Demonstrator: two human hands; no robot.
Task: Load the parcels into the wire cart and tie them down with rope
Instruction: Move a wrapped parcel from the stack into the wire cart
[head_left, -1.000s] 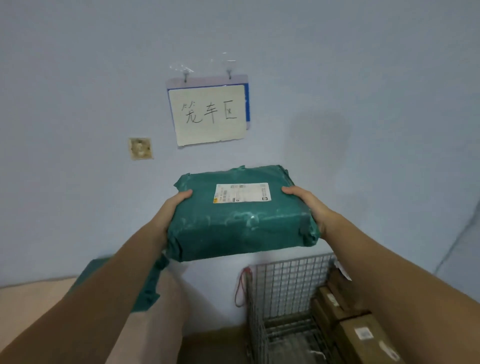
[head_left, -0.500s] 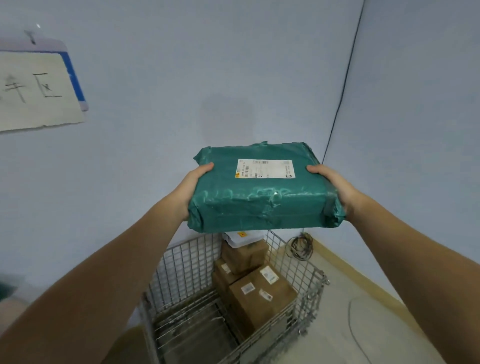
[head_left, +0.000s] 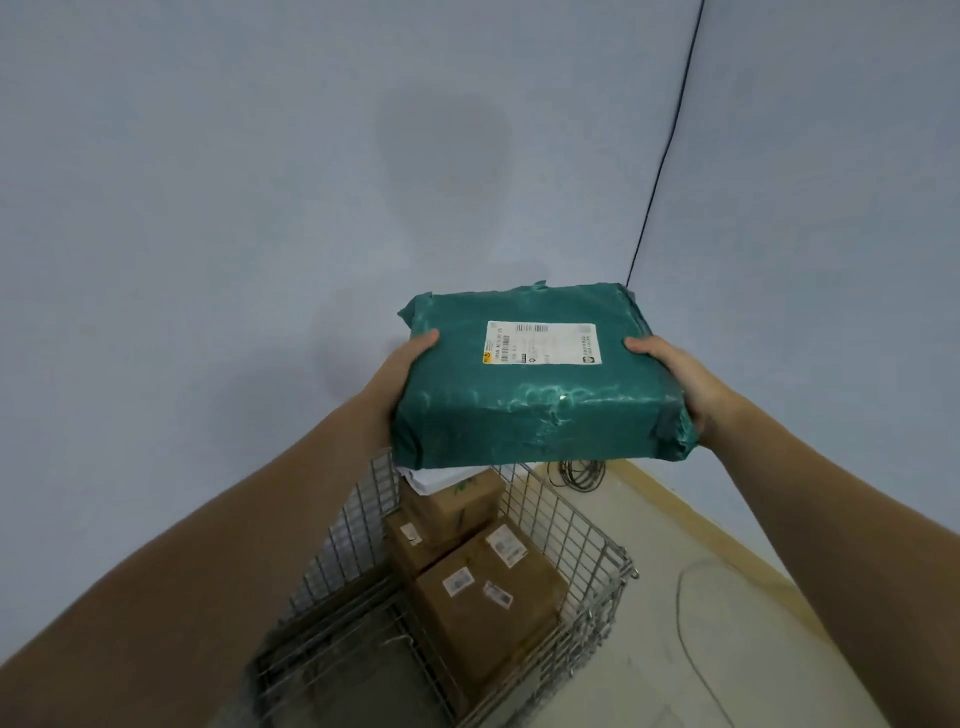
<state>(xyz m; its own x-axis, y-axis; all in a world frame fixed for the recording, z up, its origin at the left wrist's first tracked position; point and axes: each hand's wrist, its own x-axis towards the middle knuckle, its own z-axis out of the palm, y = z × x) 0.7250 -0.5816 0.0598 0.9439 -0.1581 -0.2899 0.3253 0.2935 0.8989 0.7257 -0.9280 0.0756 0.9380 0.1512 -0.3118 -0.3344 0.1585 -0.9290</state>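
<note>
A green plastic-wrapped parcel (head_left: 540, 395) with a white shipping label hangs in the air above the wire cart (head_left: 571, 525). My left hand (head_left: 402, 371) grips its left edge, thumb on top. My right hand (head_left: 675, 379) grips its right edge the same way. Inside the cart, along its right side, lie several brown cardboard boxes (head_left: 488, 592) with labels, and a white packet (head_left: 441, 478) sits at the far end. The cart's left half shows bare wire floor.
The cart stands in a corner between two pale blue walls. A black cable (head_left: 660, 171) runs down the corner to a coil (head_left: 579, 470) on the floor behind the cart. Pale floor (head_left: 701, 597) lies open to the cart's right.
My view has swung right and down, away from the wall sign. The parcel, held in both hands, has moved over the cart, which now fills the lower middle.
</note>
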